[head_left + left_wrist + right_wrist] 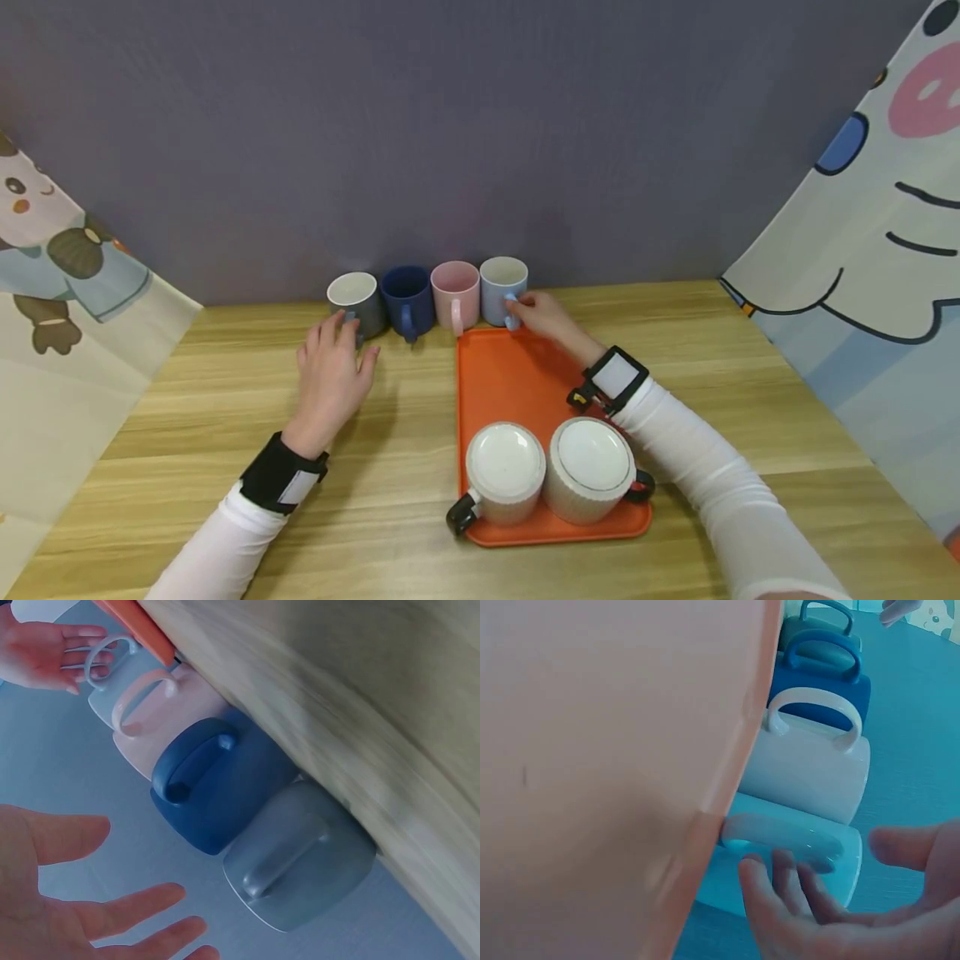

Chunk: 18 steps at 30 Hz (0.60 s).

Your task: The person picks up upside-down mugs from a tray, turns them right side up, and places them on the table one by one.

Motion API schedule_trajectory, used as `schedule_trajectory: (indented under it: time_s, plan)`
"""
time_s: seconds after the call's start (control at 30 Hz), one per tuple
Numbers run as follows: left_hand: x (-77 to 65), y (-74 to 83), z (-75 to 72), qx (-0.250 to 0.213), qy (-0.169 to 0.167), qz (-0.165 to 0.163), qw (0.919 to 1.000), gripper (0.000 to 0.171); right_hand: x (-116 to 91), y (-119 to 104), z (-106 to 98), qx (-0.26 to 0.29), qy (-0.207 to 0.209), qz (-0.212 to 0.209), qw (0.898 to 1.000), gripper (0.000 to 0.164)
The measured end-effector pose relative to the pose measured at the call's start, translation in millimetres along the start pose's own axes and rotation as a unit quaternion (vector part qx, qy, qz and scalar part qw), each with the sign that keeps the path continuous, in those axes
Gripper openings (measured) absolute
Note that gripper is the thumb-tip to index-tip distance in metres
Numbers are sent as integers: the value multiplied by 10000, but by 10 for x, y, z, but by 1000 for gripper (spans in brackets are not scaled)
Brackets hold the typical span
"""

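Observation:
Four small mugs would be one count too many, so several stand upright in a row: a grey mug point(369, 315), a navy mug point(417, 310), a pink mug point(463, 298) and a light blue mug point(492, 300). Beside the grey mug hovers my left hand point(330, 375), fingers spread; the left wrist view shows a gap between them and the mug. My right hand point(546, 317) is at the light blue mug's handle point(780, 832). Its fingers are bent loosely near the handle, and the thumb stays apart from it. Whether the fingertips touch the handle is hard to tell.
An orange tray point(498, 375) lies in front of the pink and light blue mugs. Near its front edge stand two upside-down ribbed mugs, the left one point(506, 479) and the right one point(588, 475), with dark handles. A grey wall point(480, 133) rises behind the row.

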<state>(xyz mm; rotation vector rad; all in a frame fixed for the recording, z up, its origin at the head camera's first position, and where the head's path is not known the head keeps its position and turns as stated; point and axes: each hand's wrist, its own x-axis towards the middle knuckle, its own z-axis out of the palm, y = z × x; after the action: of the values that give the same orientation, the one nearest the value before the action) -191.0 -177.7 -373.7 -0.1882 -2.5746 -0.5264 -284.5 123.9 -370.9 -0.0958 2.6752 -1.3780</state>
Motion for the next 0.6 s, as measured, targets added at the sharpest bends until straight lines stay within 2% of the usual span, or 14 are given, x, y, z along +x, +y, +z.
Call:
schedule_trajectory:
  time_s: [0.13, 0.27, 0.6]
  plan:
    - [12, 24, 6, -28, -45, 11, 10000, 45, -34, -22, -62, -176, 41, -28, 9998, 46]
    - [42, 44, 36, -60, -45, 59, 10000, 45, -84, -2, -159, -458, 116, -229, 9986, 49]
    - [97, 129, 112, -61, -42, 137, 9999, 44, -333, 61, -377, -921, 411, -648, 9928, 46]
